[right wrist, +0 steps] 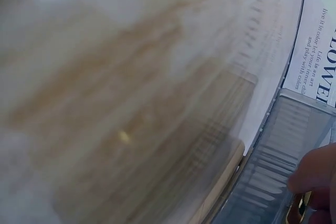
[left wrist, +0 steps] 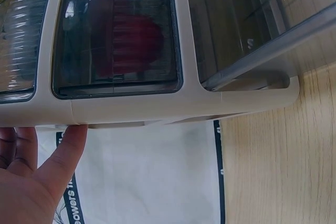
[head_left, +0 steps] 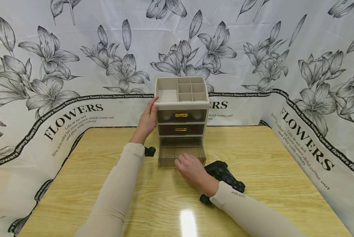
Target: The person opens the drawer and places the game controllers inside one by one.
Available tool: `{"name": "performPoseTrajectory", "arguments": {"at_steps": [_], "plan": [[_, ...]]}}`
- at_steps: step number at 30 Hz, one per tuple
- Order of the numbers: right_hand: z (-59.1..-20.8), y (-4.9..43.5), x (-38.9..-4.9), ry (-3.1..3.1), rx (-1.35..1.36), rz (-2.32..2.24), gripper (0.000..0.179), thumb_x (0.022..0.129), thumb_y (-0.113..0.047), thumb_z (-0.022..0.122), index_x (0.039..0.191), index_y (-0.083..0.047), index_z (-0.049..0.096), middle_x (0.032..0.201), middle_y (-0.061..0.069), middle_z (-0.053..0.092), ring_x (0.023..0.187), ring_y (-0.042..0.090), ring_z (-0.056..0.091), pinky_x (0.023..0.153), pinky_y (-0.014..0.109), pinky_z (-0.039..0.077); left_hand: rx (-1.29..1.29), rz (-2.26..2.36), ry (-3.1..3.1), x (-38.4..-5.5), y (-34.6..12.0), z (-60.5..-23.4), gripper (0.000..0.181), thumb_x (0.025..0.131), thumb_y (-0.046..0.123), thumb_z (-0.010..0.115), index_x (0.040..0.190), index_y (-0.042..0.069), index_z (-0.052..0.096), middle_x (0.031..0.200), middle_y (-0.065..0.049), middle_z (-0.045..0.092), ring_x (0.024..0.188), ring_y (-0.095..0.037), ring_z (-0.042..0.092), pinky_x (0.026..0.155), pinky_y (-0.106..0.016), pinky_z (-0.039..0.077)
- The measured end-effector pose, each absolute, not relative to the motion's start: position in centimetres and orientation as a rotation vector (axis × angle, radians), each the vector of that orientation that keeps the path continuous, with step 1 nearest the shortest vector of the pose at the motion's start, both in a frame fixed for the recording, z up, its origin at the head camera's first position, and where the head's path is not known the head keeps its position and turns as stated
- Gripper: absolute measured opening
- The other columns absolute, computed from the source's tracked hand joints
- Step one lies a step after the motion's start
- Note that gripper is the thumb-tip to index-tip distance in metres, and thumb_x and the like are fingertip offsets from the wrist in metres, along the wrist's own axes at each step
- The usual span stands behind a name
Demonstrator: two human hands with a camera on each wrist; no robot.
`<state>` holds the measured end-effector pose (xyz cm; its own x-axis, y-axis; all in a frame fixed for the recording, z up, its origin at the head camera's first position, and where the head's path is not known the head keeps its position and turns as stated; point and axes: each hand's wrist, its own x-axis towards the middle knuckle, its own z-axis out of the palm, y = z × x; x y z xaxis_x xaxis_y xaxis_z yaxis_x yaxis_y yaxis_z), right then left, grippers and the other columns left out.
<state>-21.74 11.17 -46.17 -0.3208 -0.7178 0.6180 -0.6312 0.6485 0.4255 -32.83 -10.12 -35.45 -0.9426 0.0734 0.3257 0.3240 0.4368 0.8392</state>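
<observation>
A cream desktop drawer organizer [head_left: 181, 103] stands at the back middle, its bottom drawer [head_left: 168, 162] pulled out. My left hand [head_left: 148, 120] rests against the organizer's upper left side, fingers extended; in the left wrist view a finger [left wrist: 68, 150] touches the side wall. At the front of the transparent bottom drawer is my right hand [head_left: 191, 168]. The right wrist view shows its fingers [right wrist: 315, 171] curled round a gold handle [right wrist: 299, 208]. Only the bare drawer floor shows inside. The middle drawer [head_left: 181, 129] is closed, with a dark red round thing [left wrist: 131, 43] behind its front.
A black game controller [head_left: 221, 171] lies right of the drawer, partly behind my right forearm. The organizer's top has one large and several small compartments [head_left: 191, 89]. The closed top drawer [head_left: 181, 116] has a gold handle. Flower-printed cloth [head_left: 123, 65] surrounds the wooden table [head_left: 111, 144].
</observation>
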Motion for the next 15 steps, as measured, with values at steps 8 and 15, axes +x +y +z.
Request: {"name": "performPoseTrajectory", "arguments": {"at_steps": [8, 15], "plan": [[-45.7, 11.4, -21.2, -2.147, 1.053, -0.133, 0.008, 0.087, -0.005, 0.066, 0.081, -0.011, 0.066, 0.079, 0.002, 0.063, 0.069, 0.017, 0.059, 0.053, 0.026, 0.048, -0.339, -1.507, -2.443, -32.6, -10.1, -35.3, 0.050, 0.099, 0.062, 0.025, 0.147, 0.051, 0.027, 0.158, -0.006, 0.031, 0.141, -0.035, 0.034, 0.110, -0.058, 0.032], [-44.6, 12.0, -20.3, -2.276, 1.008, 0.042, 0.007, 0.081, -0.009, 0.073, 0.082, -0.013, 0.067, 0.072, -0.001, 0.057, 0.060, 0.013, 0.049, 0.050, 0.025, 0.041, -0.337, -1.503, -2.445, -32.5, -10.1, -35.2, 0.049, 0.099, 0.061, 0.025, 0.147, 0.051, 0.027, 0.158, -0.006, 0.032, 0.142, -0.035, 0.034, 0.110, -0.059, 0.032]]}}
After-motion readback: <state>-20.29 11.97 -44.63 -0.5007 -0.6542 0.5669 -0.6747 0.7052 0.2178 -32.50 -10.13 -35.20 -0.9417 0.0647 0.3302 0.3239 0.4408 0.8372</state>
